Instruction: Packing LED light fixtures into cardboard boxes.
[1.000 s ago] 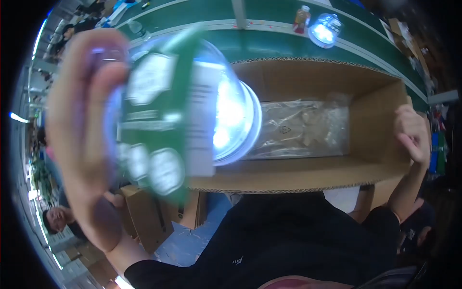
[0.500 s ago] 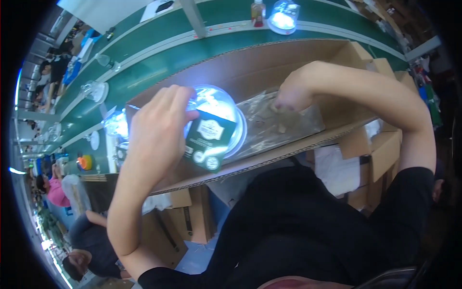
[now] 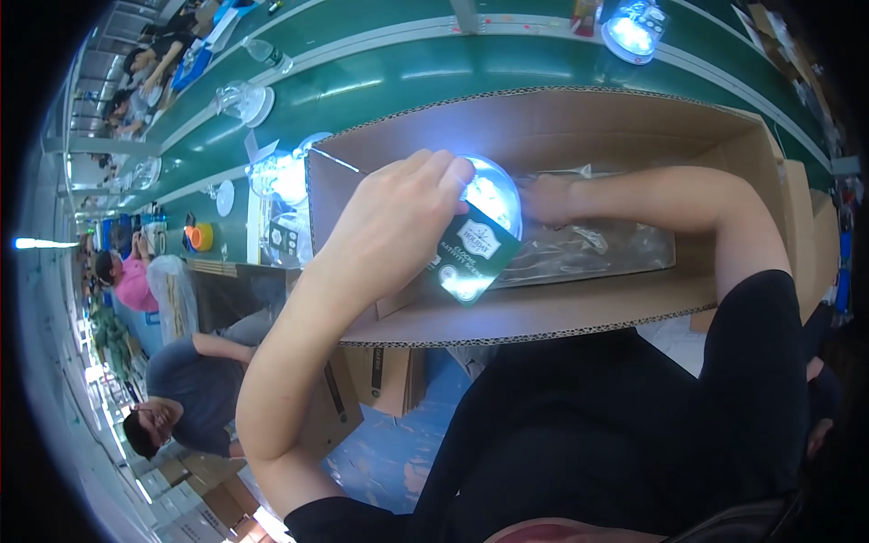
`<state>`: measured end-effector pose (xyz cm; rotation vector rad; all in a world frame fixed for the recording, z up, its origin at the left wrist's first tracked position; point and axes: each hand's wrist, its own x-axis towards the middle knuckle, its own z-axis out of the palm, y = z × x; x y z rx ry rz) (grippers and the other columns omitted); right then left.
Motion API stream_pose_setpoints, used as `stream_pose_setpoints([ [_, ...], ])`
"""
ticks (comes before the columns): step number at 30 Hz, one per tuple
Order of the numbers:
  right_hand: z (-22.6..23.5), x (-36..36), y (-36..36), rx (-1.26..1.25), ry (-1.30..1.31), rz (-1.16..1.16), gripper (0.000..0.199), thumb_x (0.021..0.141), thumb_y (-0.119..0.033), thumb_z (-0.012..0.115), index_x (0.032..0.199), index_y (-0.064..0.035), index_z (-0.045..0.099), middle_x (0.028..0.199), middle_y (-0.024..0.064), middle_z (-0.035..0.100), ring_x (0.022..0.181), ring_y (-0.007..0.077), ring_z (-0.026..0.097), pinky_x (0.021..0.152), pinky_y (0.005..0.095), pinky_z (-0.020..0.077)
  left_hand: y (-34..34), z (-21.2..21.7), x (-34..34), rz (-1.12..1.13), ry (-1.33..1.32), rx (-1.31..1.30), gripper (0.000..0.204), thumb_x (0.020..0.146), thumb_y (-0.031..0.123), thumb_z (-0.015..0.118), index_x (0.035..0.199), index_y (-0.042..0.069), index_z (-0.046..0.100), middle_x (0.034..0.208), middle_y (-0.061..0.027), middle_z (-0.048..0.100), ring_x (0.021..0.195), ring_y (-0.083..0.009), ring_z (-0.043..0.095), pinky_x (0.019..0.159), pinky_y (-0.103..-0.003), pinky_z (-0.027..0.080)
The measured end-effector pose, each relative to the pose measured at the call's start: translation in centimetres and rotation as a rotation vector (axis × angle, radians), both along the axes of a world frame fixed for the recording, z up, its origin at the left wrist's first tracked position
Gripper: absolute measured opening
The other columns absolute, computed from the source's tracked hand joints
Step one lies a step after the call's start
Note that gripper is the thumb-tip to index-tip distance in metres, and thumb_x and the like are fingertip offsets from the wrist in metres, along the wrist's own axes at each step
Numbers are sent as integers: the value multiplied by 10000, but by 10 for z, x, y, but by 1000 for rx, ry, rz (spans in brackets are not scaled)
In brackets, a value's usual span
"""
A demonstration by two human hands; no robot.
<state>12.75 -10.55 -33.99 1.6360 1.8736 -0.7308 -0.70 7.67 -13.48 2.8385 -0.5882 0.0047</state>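
Observation:
My left hand (image 3: 403, 217) is closed at the top of a lit clear dome lamp (image 3: 493, 195), which is tilted inside the near-left part of a long cardboard box. A dark green hang tag (image 3: 478, 249) dangles from the lamp below my fingers. My right hand (image 3: 549, 201) reaches down into the box, right beside the lamp's far side. Its fingertips are hidden behind the lamp, so their grip does not show. Under and around that hand lies clear plastic film (image 3: 602, 249) on the box bottom.
The open cardboard box (image 3: 543, 332) rests along a green workbench (image 3: 380, 104). Another lit dome lamp (image 3: 634, 34) stands at the back right, and one more (image 3: 279, 176) left of the box. A co-worker (image 3: 195, 385) is at the lower left, near flattened cartons (image 3: 385, 376).
My right hand has moved left and deeper into the box, up to the lamp. My left hand still holds the lamp. The whole view has shifted, with the box now farther right.

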Motion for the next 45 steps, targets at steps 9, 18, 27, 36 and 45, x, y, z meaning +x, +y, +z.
stream_pose_setpoints([
  [9,-39,0,-21,99,475,21,414,937,-388,581,1128,-34,680,1203,175,638,1165,385,580,920,517,509,5,-29,16,-82,84,98,292,807,-1,636,1086,22,552,924,-112,604,907,-303,593,792,-391,456],
  [18,-48,-29,-36,191,754,-49,342,968,-287,572,1258,-112,617,1139,174,649,1035,387,645,870,515,518,10,-47,12,-73,67,87,270,819,4,620,1079,30,548,930,-117,612,925,-299,606,824,-397,465],
  [27,-57,2,-27,422,560,165,318,865,-194,587,1141,-87,704,1285,129,599,1282,329,509,1016,473,456,11,-30,8,-53,148,144,301,801,-15,589,1100,15,566,928,-125,597,905,-323,578,811,-412,454],
  [36,-49,7,-19,458,138,133,314,929,-226,531,1152,-72,688,1462,158,493,1324,324,490,1051,466,431,-1,-7,-34,-64,164,303,302,799,49,620,1099,34,592,882,-79,572,833,-264,559,735,-385,433],
  [45,-7,8,-8,425,525,-598,684,952,-185,554,1536,-21,239,1429,284,486,1171,420,607,977,501,504,-11,-14,-26,-176,231,413,346,827,108,576,1170,62,590,988,-46,601,921,-202,566,792,-334,440],
])
